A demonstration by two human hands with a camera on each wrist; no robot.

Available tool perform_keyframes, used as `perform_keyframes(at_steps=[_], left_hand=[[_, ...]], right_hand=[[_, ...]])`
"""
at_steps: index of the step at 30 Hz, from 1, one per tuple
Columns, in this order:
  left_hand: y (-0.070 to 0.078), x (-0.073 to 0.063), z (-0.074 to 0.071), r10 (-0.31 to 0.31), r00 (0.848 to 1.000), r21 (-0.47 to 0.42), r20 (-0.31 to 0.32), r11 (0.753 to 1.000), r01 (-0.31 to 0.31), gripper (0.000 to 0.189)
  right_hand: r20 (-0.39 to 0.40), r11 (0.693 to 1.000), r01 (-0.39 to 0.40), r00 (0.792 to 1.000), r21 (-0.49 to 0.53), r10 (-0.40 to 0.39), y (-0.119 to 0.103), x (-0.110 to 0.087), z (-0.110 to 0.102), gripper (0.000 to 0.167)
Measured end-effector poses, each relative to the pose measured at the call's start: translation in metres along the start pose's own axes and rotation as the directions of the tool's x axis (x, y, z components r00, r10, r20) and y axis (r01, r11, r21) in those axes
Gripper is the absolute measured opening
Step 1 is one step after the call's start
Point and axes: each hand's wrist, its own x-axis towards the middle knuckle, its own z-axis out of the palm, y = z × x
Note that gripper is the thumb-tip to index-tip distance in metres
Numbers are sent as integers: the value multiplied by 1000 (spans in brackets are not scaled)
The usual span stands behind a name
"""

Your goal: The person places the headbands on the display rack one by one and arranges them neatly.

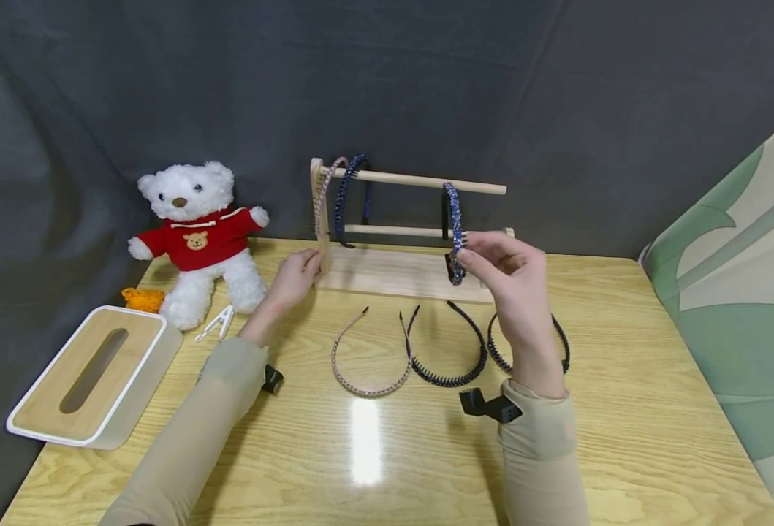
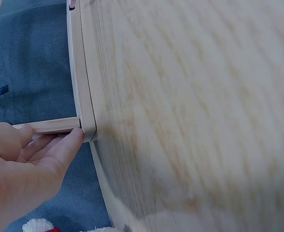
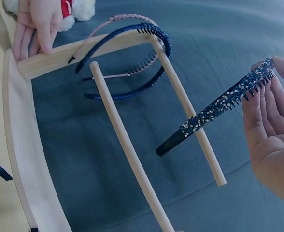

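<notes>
My right hand (image 1: 518, 288) pinches a blue glittery headband (image 1: 454, 208) between thumb and fingers. In the right wrist view, this headband (image 3: 214, 111) overlaps the upper bar near its free end, its comb teeth facing down. At the left end of the wooden headband rack (image 1: 400, 276), my left hand (image 1: 293, 279) grips the foot of the upright; the left wrist view shows thumb and fingers around this post (image 2: 55, 125). A pink headband (image 1: 321, 197) and a dark blue headband (image 1: 340, 201) hang over the upper bar beside the upright.
In front of the rack lie a pink headband (image 1: 367, 393), a black toothed headband (image 1: 449, 381) and a dark headband (image 1: 563, 340) partly behind my right wrist. To the left are a white teddy bear (image 1: 192, 241), a tissue box (image 1: 51, 387), a white clip (image 1: 218, 321) and an orange item (image 1: 142, 299).
</notes>
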Motion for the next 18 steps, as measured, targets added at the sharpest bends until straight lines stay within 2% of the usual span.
perform_keyframes(at_steps=[2, 6, 9, 14, 18], left_hand=[[0, 0, 0, 1, 1000, 6, -2, 1000, -1, 33], [0, 0, -1, 1, 1000, 5, 2, 1000, -1, 33], [0, 0, -1, -6, 1000, 1, 7, 1000, 6, 34], [0, 1, -1, -16, 1000, -5, 14, 1000, 16, 35], [0, 1, -1, -19, 1000, -14, 18, 1000, 19, 36]], right_hand=[[-16, 1000, 5, 1000, 18, -5, -1, 1, -2, 12], [-58, 998, 25, 998, 53, -22, -5, 2, -6, 22], [-86, 994, 44, 996, 96, -36, -7, 4, -9, 23], [-118, 985, 86, 991, 148, -68, -10, 6, -17, 7], [-141, 983, 124, 984, 135, -104, -11, 7, -23, 7]])
